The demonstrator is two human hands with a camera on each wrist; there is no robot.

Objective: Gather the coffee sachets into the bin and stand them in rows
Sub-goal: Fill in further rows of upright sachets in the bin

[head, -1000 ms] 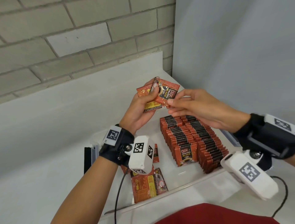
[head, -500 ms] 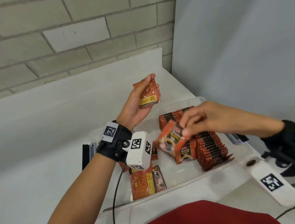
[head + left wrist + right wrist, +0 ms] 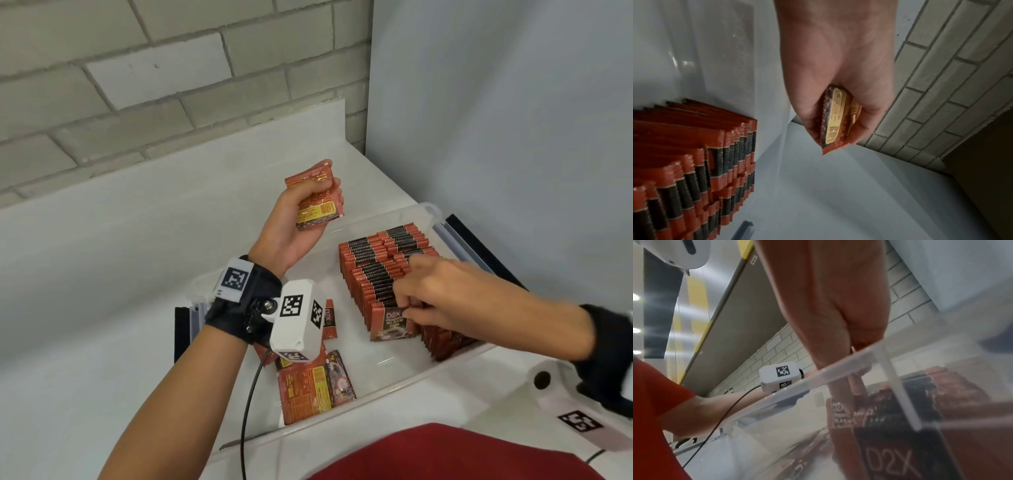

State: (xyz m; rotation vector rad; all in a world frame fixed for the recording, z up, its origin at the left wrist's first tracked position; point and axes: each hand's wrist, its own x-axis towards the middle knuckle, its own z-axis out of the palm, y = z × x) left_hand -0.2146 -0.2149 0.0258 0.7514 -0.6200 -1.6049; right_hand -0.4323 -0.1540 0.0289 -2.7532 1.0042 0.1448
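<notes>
The step in hand is the seating of one sachet at the near end of a standing row. The right hand [image 3: 442,301] reaches down into the clear plastic storage bin [image 3: 394,385], its fingertips [image 3: 402,303] curled onto the top edge of the front orange-and-black coffee sachet [image 3: 392,323], which stands upright with its printed face towards the viewer. Whether this is a pinch or only a press, the views do not settle. Behind it run the packed rows of standing orange-and-black sachets [image 3: 380,270], occupying the right portion of the bin.

The left hand [image 3: 294,226] is raised above the bin's far left, fingers and thumb curled round a small stack of orange sachets [image 3: 317,200]; the wrist view shows more than one packet in the grip. Several loose orange sachets [image 3: 313,385] lie flat on the bin floor at the near left.

Judgement: the task is well advanced but unfinished. The next move calls for releasing the front sachet without tipping it, then drawing another from the held stack.
</notes>
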